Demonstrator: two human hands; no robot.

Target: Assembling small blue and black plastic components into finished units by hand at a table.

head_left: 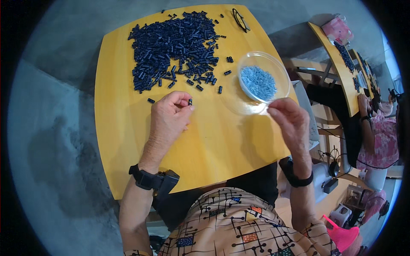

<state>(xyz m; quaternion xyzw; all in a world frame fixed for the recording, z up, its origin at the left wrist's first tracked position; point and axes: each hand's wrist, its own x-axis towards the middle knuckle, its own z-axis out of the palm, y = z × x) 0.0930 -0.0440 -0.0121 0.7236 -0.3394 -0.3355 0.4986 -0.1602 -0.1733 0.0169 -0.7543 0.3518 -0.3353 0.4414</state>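
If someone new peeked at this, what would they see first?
Probably the big heap of dark pieces toward the far left of the yellow table. Next, the clear tub of pale blue bits, right of the heap. Then the left hand, pinching one small dark piece on the heap's near side.
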